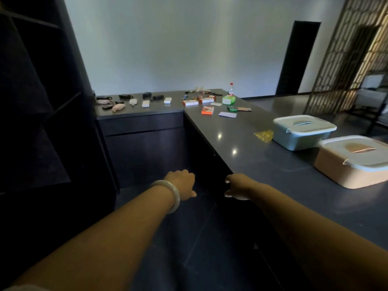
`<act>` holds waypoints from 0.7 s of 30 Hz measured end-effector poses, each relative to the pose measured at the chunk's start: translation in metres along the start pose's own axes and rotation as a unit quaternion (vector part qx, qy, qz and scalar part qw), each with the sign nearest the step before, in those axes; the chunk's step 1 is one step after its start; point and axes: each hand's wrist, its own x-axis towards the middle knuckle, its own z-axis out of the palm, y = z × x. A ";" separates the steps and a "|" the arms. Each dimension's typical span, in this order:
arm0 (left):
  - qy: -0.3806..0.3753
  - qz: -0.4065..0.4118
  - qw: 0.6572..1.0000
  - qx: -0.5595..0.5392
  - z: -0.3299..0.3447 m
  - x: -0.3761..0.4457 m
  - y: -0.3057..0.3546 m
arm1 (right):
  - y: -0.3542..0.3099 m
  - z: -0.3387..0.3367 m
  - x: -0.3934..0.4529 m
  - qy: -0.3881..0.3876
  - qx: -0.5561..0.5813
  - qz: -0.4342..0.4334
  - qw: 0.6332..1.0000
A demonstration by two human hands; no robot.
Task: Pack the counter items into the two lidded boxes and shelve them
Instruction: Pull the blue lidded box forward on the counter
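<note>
You stand in a dim room with a pale wall behind, inside the corner of a dark grey L-shaped stone counter (pixel 247 143), with tall dark open shelving (pixel 35 80) on your left. By the look of it, the task has not begun. Both boxes sit on the counter's right arm with their lids on — the pale blue-grey plastic box with a white lid (pixel 302 132) farther off, the peach plastic box with a white lid (pixel 354 162) nearer you, just beside each other. Nothing appears packed: the small orange-and-white cartons and cards (pixel 206 106) lie loose around the corner, and the dark gadgets, white chargers and pink plush bits (pixel 134 100) are strewn along the back arm, well apart from the boxes.

Your left hand (pixel 181 184), a pale jade bangle (pixel 171 196) on its wrist, reaches forward with fingers loosely curled, holding nothing. Your right hand (pixel 238 186) hangs at the counter's edge, also empty — whether it touches the edge I cannot tell. Everything is left: lids off, items in, lids on, shelve.
</note>
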 end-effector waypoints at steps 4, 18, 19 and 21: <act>0.013 0.039 0.999 0.005 -0.014 0.085 -0.007 | 0.026 -0.017 0.073 0.008 0.000 0.022 1.000; 0.020 0.196 0.978 0.071 -0.064 0.369 -0.027 | 0.118 -0.093 0.269 0.003 0.020 0.150 0.988; 0.029 0.212 0.974 0.075 -0.067 0.391 -0.027 | 0.125 -0.097 0.280 0.010 0.021 0.168 0.986; 0.037 0.248 0.964 0.082 -0.072 0.432 -0.026 | 0.138 -0.103 0.299 0.018 0.024 0.209 0.978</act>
